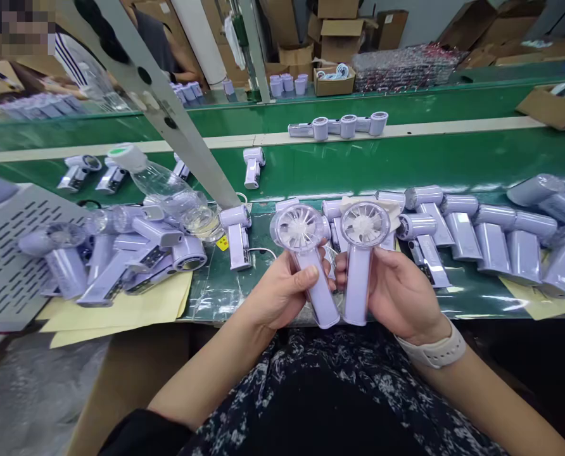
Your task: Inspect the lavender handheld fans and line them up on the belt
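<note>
My left hand (292, 285) is closed round the handle of a lilac handheld fan (320, 291). In my right hand (401, 291) is a second lilac handheld fan (357, 285), held by its handle. Both stand side by side above the front edge of the bench, clear round fan heads up and slightly apart. Just behind them lie more lilac fan bodies and a crumpled pale cloth (396, 206), partly covered by the held fans. Left of my left hand, another fan body (238, 237) lies beside a thin white cable.
Piled fans (144, 247) lie on yellow sheets (121, 310) at left, near a clear bottle (168, 190) and a slanted metal post (168, 114). A fan row (491, 234) fills the right. Behind runs a green conveyor (406, 152) with fan parts; a person's arm shows beyond.
</note>
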A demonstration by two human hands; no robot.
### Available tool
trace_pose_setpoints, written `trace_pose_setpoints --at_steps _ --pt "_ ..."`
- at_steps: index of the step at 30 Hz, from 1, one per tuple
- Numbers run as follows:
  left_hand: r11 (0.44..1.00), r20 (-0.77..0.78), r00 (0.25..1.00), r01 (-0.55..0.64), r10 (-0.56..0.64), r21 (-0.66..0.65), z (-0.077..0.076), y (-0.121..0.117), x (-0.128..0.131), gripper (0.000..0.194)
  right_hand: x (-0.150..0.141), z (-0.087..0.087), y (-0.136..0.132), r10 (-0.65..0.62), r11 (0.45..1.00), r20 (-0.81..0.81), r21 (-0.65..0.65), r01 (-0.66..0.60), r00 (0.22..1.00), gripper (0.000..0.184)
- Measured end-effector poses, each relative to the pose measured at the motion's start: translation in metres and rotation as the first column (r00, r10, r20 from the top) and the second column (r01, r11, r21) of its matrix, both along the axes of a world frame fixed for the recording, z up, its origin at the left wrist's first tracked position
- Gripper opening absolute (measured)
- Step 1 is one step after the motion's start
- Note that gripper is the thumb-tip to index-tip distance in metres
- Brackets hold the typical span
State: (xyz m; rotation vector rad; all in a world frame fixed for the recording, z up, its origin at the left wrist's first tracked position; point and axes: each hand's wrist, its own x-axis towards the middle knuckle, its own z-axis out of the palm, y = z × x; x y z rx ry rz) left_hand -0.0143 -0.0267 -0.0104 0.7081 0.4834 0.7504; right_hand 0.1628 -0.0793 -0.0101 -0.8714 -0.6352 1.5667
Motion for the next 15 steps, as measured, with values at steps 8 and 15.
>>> trace_pose_setpoints --at_steps 8,15 --pt "0.992 -0.043 0.995 -0.095 0.092 -0.084 0.001 0.008 -0.007 0.024 0.001 -0.002 -0.001 -0.033 0.999 -0.082 0.031 0.035 0.996 0.029" --pt "0.997 -0.215 0.974 -0.073 0.078 0.031 0.003 0.003 -0.007 0.050 0.008 -0.020 0.005 -0.266 0.964 0.085 0.045 0.263 0.960 0.027"
